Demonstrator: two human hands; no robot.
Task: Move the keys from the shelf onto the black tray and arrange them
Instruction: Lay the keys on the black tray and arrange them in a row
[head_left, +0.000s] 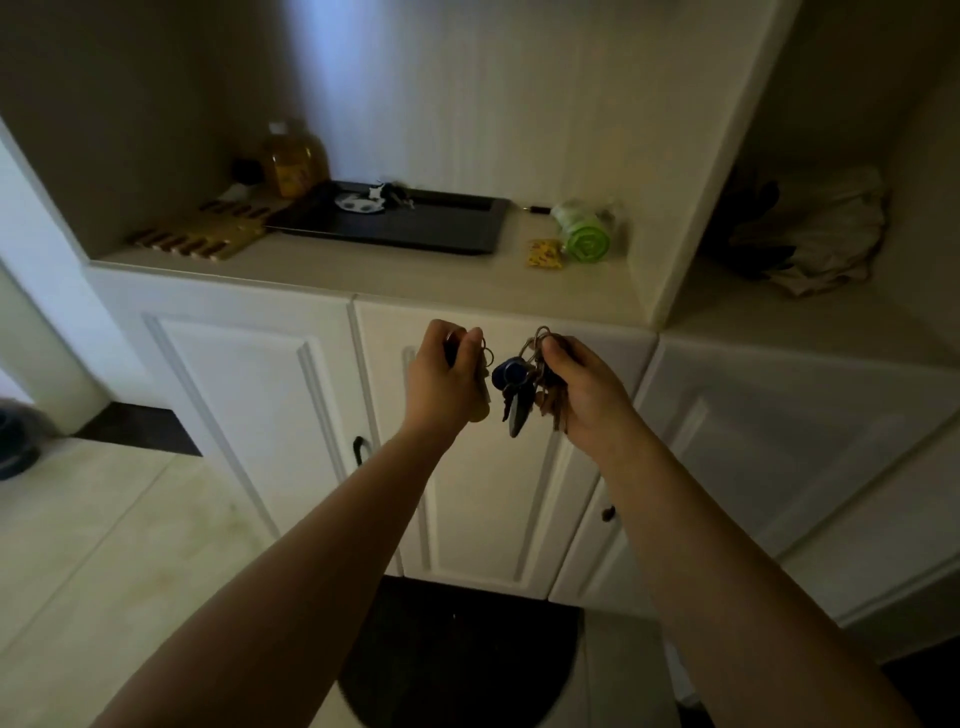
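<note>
My left hand (444, 382) is closed around a small set of keys with a ring (486, 358), held in front of the cabinet doors below the shelf. My right hand (582, 387) grips a bigger bunch of keys with a blue fob (511, 376) that dangles between the two hands. The black tray (447, 228) lies on the shelf above and behind my hands. One key bunch with a pale tag (371, 200) rests at the tray's far left corner.
On the shelf (363, 270) stand a yellow bottle (293, 161), a gold ridged box (208, 234) left of the tray, a green roll (587, 234) and a yellow packet (544, 253) to its right. Crumpled cloth (810, 234) fills the right niche. White cabinet doors sit below.
</note>
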